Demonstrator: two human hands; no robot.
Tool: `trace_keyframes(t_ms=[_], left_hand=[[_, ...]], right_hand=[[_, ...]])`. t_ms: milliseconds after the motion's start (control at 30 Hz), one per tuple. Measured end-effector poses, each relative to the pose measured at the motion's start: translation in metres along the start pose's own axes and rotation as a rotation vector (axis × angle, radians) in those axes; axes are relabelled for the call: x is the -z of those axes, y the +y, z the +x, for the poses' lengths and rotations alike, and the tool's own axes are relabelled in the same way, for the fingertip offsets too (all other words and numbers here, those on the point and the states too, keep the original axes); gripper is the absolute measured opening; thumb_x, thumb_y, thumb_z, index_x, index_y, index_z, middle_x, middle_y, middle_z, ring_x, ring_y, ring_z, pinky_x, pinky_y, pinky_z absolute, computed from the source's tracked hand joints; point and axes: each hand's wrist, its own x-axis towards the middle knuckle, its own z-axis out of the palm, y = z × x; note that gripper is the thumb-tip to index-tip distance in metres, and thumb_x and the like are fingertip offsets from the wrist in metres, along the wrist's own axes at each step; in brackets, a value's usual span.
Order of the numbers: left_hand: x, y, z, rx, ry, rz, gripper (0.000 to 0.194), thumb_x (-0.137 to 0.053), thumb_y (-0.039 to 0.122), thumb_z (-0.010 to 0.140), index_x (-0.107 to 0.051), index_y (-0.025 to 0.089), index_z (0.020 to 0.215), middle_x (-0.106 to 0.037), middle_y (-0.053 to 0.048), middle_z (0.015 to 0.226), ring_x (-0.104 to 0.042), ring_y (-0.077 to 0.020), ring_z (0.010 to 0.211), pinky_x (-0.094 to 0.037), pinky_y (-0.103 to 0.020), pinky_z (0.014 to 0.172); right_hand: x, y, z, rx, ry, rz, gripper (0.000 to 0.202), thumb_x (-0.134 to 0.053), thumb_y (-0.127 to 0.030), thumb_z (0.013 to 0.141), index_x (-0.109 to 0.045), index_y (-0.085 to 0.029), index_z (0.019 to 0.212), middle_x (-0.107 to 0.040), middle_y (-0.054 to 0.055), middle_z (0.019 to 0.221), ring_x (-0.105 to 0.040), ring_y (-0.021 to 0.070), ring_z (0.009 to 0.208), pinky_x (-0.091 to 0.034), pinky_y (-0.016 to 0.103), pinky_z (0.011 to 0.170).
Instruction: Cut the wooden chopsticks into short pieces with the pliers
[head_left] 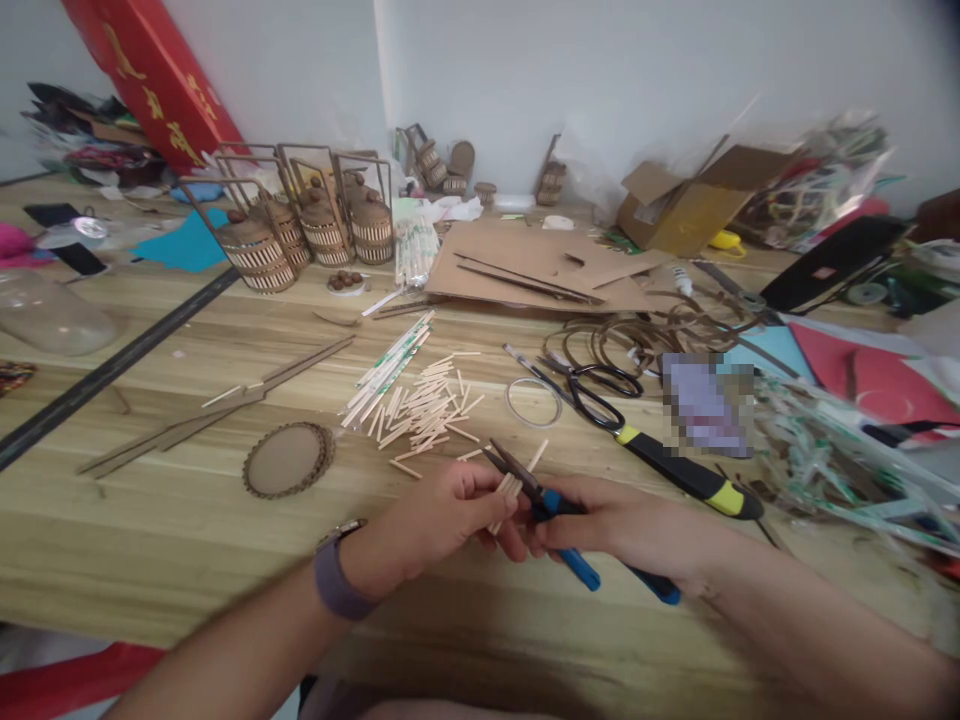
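Observation:
My left hand [465,505] is closed, pinching several short wooden sticks [510,487] between thumb and fingers. My right hand [611,515] grips snips [551,500] with blue and black handles. Their dark blades are slightly parted and lie right beside the held sticks; one stick pokes out past the blades. Whether the blades touch the sticks I cannot tell. Just beyond my hands lies a loose pile of cut sticks [427,405], next to longer sticks in green-printed wrappers [390,365].
Left of my hands lies a round cardboard disc [285,460] with a ridged rim. Black scissors [592,395], a clear ring [532,401] and a yellow-black handled tool [682,470] lie to the right. Small lidded baskets [259,255] and cardboard sheets [510,255] stand or lie farther back.

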Motion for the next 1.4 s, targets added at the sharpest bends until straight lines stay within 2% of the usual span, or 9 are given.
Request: trace_keyframes(t_ms=[200,400,500,667,867,1100,1267,1400], left_hand=[[-0.001,0.002,0.000,0.002,0.007,0.002,0.032,-0.057,0.045,0.084,-0.063,0.014,0.084,-0.067,-0.002,0.068,-0.061,-0.0130,0.066,-0.043,-0.023,0.065],[0.000,0.001,0.000,-0.007,-0.001,0.029,0.034,-0.055,0.046,0.086,-0.063,0.013,0.081,-0.066,-0.002,0.066,-0.059,-0.0123,0.064,-0.042,-0.022,0.064],[0.001,-0.001,0.000,-0.024,-0.001,0.035,0.034,-0.055,0.046,0.086,-0.062,0.013,0.081,-0.065,-0.002,0.065,-0.058,-0.0118,0.063,-0.042,-0.022,0.064],[0.001,-0.004,0.001,-0.045,0.004,0.066,0.035,-0.054,0.048,0.087,-0.060,0.014,0.079,-0.064,-0.002,0.064,-0.057,-0.0121,0.063,-0.042,-0.023,0.065],[-0.001,0.002,0.001,-0.046,0.013,0.049,0.043,-0.053,0.058,0.084,-0.056,0.016,0.082,-0.062,-0.001,0.063,-0.054,-0.0125,0.062,-0.040,-0.023,0.063],[-0.002,0.009,0.000,0.002,0.019,0.026,0.052,-0.052,0.066,0.079,-0.056,0.015,0.086,-0.057,0.002,0.056,-0.049,-0.0120,0.055,-0.037,-0.024,0.060],[-0.002,0.008,0.000,0.005,0.014,0.021,0.052,-0.053,0.067,0.077,-0.056,0.015,0.083,-0.054,0.003,0.053,-0.048,-0.0120,0.053,-0.036,-0.025,0.060],[-0.003,0.006,0.000,-0.013,0.019,0.008,0.051,-0.053,0.066,0.078,-0.055,0.016,0.081,-0.053,0.003,0.054,-0.048,-0.0115,0.053,-0.037,-0.026,0.060]], right_hand=[[-0.002,0.000,-0.001,-0.003,0.032,-0.033,0.016,-0.060,-0.031,0.069,-0.067,-0.021,0.078,-0.062,0.001,0.075,-0.056,0.0166,0.072,-0.046,0.026,0.063],[-0.003,0.007,0.002,0.061,0.056,-0.114,0.005,-0.056,-0.023,0.068,-0.060,-0.022,0.069,-0.057,-0.001,0.066,-0.055,0.0157,0.067,-0.044,0.025,0.059],[-0.006,0.010,0.002,0.091,0.065,-0.152,0.008,-0.051,-0.021,0.072,-0.059,-0.021,0.072,-0.055,-0.002,0.067,-0.050,0.0134,0.062,-0.040,0.024,0.055],[-0.010,0.011,0.003,0.087,0.112,-0.213,0.014,-0.049,-0.024,0.079,-0.062,-0.021,0.075,-0.047,-0.004,0.057,-0.042,0.0120,0.053,-0.034,0.023,0.050],[-0.006,0.011,0.006,0.157,0.025,-0.092,0.012,-0.054,-0.027,0.078,-0.064,-0.020,0.080,-0.060,0.000,0.075,-0.053,0.0141,0.068,-0.042,0.024,0.062],[-0.003,0.012,0.004,0.043,0.022,0.085,0.013,-0.061,-0.029,0.071,-0.061,-0.020,0.081,-0.059,-0.001,0.070,-0.059,0.0171,0.077,-0.048,0.026,0.070],[-0.005,0.009,0.005,0.033,0.051,0.021,0.010,-0.059,-0.029,0.070,-0.059,-0.021,0.077,-0.057,-0.002,0.067,-0.058,0.0168,0.072,-0.048,0.025,0.066],[-0.008,0.008,0.006,0.087,0.080,-0.060,0.008,-0.052,-0.021,0.071,-0.056,-0.022,0.077,-0.054,-0.003,0.065,-0.053,0.0142,0.063,-0.043,0.024,0.057]])
